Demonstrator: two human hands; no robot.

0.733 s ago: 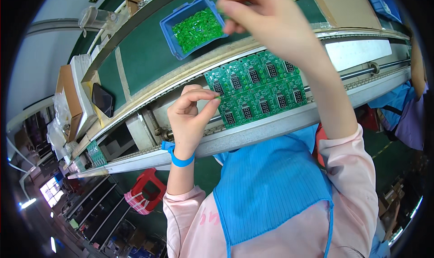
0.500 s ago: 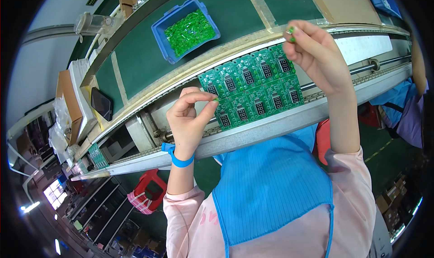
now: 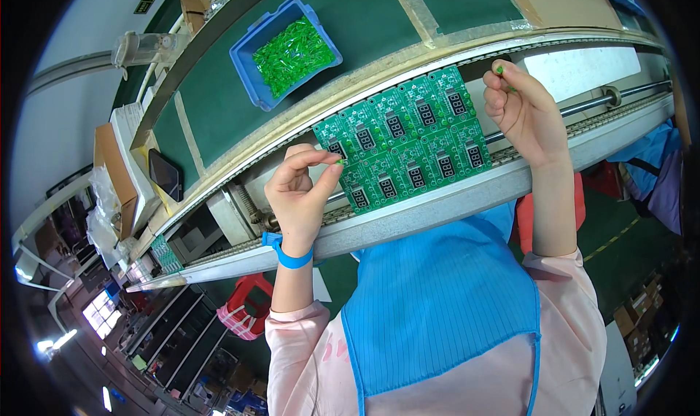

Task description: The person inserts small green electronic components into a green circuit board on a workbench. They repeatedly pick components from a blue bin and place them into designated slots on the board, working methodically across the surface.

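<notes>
A green circuit board panel with several black digit displays lies across the rails of the conveyor. At its left edge, my left hand pinches a small green LED between thumb and forefinger, just above the board. My right hand is raised past the board's right end, its fingers curled around small green LEDs that show at the fingertips. Beyond the rail stands a blue bin heaped with green LEDs. On my left wrist is a blue strap.
Metal conveyor rails run left to right between me and the green bench. A dark phone-like device rests at the left, near an open cardboard box. Red stools stand below the line; another person's blue clothing shows at right.
My right hand has moved down and right, away from the board's far right corner. My left hand stays pinched at the board's left edge. The view has shifted slightly.
</notes>
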